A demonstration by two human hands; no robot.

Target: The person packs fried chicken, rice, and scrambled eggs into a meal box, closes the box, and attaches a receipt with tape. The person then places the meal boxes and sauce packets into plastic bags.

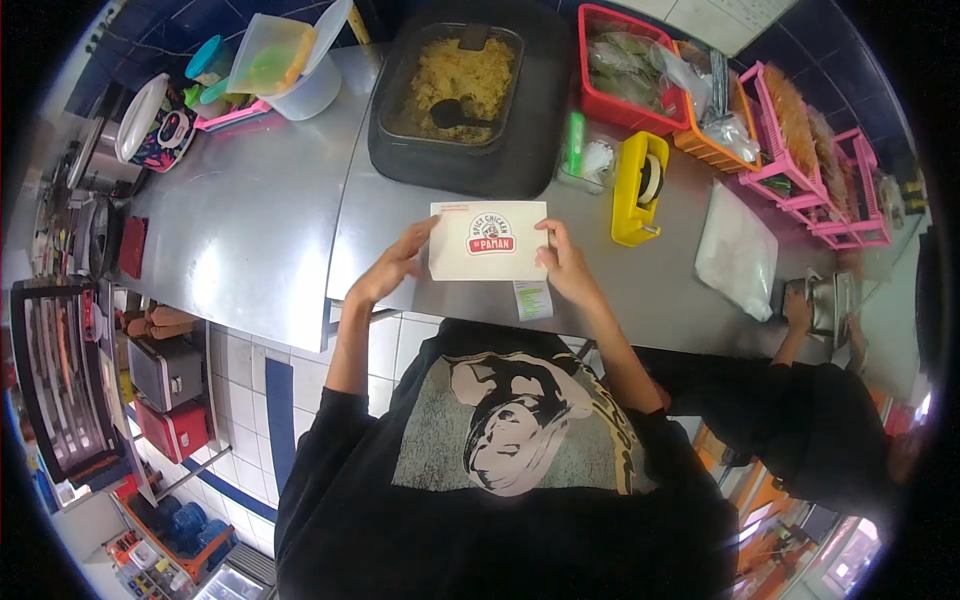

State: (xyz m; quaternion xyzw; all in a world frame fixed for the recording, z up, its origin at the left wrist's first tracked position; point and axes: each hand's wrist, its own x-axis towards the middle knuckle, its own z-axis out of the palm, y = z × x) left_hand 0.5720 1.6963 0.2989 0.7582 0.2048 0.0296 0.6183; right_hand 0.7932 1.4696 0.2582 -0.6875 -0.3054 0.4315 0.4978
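Observation:
A white paper food box [487, 264] with a printed logo is in front of me at the steel table's near side. My left hand [391, 264] is at its left edge: a fingertip touches near the far left corner, while the thumb stays apart from the box. On the opposite edge, the thumb and index finger of my right hand [566, 264] grip the box. A small printed paper slip [533, 301], partly marked green, sticks out from under the box's near edge.
Beyond the box, a black rice container [544, 142] holds yellow rice and a dark scoop [448, 114]. A yellow tape dispenser [624, 202], a red basket [634, 112] and a plastic-wrapped white pack [735, 251] are rightward. At far right, a co-worker's hands [799, 309] are at a metal container.

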